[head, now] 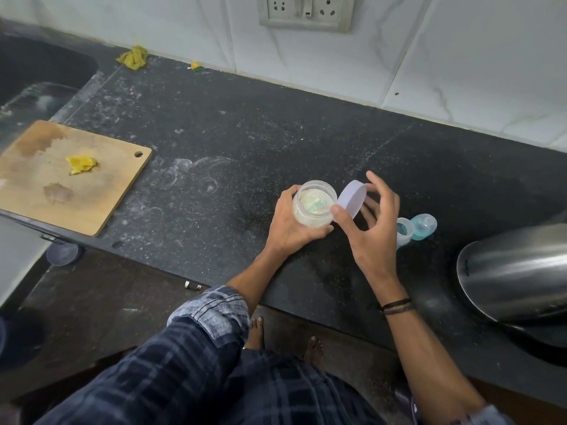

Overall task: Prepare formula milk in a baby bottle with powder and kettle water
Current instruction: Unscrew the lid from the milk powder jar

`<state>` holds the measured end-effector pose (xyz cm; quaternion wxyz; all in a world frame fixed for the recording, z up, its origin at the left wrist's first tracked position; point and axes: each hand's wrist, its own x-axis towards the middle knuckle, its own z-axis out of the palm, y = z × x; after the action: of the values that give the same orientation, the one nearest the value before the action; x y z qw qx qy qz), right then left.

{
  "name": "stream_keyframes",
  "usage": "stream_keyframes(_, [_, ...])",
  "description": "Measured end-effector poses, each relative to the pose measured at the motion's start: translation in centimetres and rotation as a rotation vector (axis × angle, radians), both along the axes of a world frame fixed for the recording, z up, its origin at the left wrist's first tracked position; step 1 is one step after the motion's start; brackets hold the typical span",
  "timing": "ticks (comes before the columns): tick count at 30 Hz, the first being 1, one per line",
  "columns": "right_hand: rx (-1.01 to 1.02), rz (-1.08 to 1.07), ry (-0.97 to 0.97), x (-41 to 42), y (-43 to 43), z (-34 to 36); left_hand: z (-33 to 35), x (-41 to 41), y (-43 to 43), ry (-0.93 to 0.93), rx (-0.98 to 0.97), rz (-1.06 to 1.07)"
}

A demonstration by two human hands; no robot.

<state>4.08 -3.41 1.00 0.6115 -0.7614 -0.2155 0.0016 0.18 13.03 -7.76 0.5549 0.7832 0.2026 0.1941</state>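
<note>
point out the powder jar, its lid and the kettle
powder jar [311,216], head view, clear side wall
lid [352,200], head view, flat lilac face
kettle [515,271], head view, shiny steel body

The person wears a dark navy shirt checked with paler blue lines, and the cloth lower down the body has the same dark check. The left sleeve [211,308] is rolled up near the elbow, its turned-back cuff showing a lighter grey-white underside. The right sleeve [486,415], at the near right edge, also ends in a pale edge. Thin black thread bands [396,306] circle the right wrist. The left hand [291,231], right hand [372,240] and feet [256,332] are bare.
</note>
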Motion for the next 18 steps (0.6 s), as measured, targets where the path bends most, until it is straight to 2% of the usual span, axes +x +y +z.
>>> stream_keyframes(8, [-0.040,-0.051,-0.182,-3.1,-2.8,-1.6,-0.4,0.0,0.1,0.014,-0.019,-0.003])
stream_keyframes(13, [-0.008,-0.061,-0.093,-5.4,-4.4,-4.5,-0.5,0.0,0.0,0.030,-0.009,0.016])
stream_keyframes(18, [-0.145,-0.054,-0.084,-6.3,-5.3,-6.8,-0.8,0.1,0.0,0.030,0.010,0.023])
